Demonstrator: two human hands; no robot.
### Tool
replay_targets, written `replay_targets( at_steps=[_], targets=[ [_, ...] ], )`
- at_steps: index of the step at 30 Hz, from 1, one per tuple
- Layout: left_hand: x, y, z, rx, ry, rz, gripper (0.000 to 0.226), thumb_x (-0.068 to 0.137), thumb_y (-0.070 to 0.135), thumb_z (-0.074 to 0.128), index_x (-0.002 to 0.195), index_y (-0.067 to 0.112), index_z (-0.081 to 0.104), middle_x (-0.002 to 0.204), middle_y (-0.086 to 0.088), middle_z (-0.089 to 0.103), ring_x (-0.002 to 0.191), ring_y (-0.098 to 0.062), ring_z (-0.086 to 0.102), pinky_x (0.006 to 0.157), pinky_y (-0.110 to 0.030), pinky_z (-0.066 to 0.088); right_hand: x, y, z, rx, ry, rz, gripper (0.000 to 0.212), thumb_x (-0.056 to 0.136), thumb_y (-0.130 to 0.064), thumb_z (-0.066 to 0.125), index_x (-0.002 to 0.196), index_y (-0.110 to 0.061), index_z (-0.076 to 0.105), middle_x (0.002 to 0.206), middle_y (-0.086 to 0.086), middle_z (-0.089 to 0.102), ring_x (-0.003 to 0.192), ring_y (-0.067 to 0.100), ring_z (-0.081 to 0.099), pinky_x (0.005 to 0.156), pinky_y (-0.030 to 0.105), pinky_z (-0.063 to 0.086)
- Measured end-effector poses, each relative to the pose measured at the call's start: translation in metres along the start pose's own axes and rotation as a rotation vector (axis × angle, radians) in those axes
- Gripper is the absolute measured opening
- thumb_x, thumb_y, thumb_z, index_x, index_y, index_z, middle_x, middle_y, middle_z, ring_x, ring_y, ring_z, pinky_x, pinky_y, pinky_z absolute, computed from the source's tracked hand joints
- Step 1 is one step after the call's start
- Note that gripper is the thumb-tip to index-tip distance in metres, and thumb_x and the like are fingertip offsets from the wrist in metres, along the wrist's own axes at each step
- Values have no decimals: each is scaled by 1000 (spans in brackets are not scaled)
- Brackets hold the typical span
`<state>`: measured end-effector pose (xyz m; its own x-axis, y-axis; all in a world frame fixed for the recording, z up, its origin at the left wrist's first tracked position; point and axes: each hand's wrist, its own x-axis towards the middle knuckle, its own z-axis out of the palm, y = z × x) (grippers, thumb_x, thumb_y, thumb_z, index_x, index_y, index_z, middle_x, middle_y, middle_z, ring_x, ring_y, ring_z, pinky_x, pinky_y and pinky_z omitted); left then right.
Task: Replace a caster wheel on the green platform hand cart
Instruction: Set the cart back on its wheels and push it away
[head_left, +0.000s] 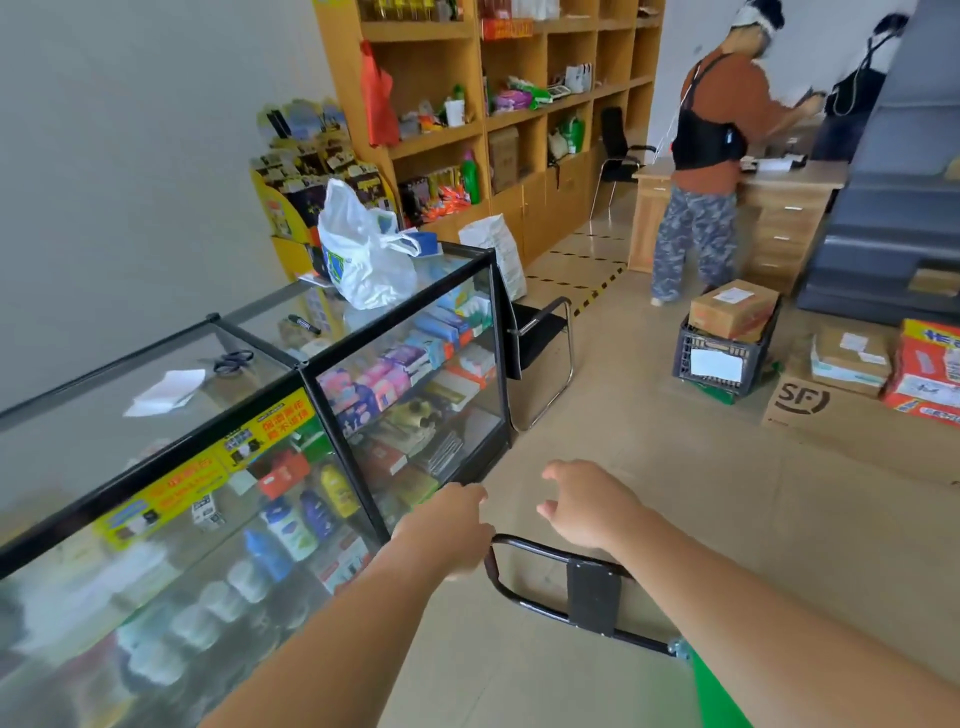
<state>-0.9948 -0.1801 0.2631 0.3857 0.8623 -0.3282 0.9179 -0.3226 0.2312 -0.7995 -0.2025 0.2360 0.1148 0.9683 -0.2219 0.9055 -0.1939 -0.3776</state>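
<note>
Shop floor, mid-aisle: the green platform hand cart (719, 691) sat at the bottom right of the view, only a corner of its deck showing, its black handle (530, 545) folded low and reaching forward over the floor. A glass display counter (395, 310) ran along the left, its black-framed edge close beside the handle. A black chair (540, 332) stood at the counter's far end. Bare tile floor (649, 493) lay open ahead. On the right it was hemmed by a black crate (722, 358) carrying a box and by a flat carton marked SF (821, 410). Farther back, a person (706, 130) stood at a wooden desk (779, 208).

Both forearms stretched out over the cart. The left hand (447, 525), knuckles up, hung at the handle's left corner; its fingers were hidden, so a grip could not be told. The right hand (587, 504) hovered above the top bar, fingers loosely spread and holding nothing.
</note>
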Motion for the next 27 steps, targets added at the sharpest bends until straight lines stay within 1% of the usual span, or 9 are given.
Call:
replay_targets(
  at_steps=[3,6,9,14,18,23,25,27],
  targets=[
    [17,3,-31,37,14,42,49,103,35,46,151,25,38,149,-3,46,132,-29,51,106,-44,46,24,-1,-23,13,27,8,56,98,-41,58,149,-26,42,149,2,49,133,25,52,106,37,46],
    [49,6,-64,75,-3,100,52,102,39,48,152,27,36,151,-2,45,134,-28,50,109,-45,44,56,12,-49,32,67,32,54,98,-41,58,148,-27,44,147,2,51,130,26,54,103,37,47],
    [92,5,-93,103,-39,109,55,102,39,51,153,27,36,156,-1,40,139,-26,46,112,-45,42,93,28,-73,6,69,87,53,98,-40,57,148,-26,43,146,4,52,128,27,55,102,36,48],
    [198,24,-116,156,-56,135,50,101,36,51,149,27,41,150,-3,46,132,-28,51,107,-44,45,170,48,-92,-15,68,114,51,99,-40,54,147,-26,44,141,2,51,126,26,55,98,34,46],
    [297,54,-118,190,-64,234,52,102,37,49,152,27,37,153,-1,40,137,-27,47,107,-42,43,250,88,-96,-24,79,156,48,99,-41,53,143,-24,46,137,3,52,124,28,55,98,36,48],
    [415,94,-120,259,-165,288,51,102,39,50,150,28,39,149,1,45,133,-27,50,105,-46,45,329,145,-114,3,25,279,39,96,-36,52,132,-18,52,126,8,56,116,30,59,94,39,51],
    [453,113,-127,282,-199,337,52,102,39,50,151,27,37,151,0,42,134,-28,49,107,-47,44,349,162,-128,40,37,318,41,96,-36,53,134,-20,52,129,7,56,120,29,58,96,37,51],
    [483,136,-135,333,-232,396,54,103,38,48,153,26,34,153,-2,39,136,-28,46,108,-46,43,362,176,-143,87,67,378,48,97,-39,54,143,-25,48,139,4,53,128,27,54,102,36,48]
  ],
)
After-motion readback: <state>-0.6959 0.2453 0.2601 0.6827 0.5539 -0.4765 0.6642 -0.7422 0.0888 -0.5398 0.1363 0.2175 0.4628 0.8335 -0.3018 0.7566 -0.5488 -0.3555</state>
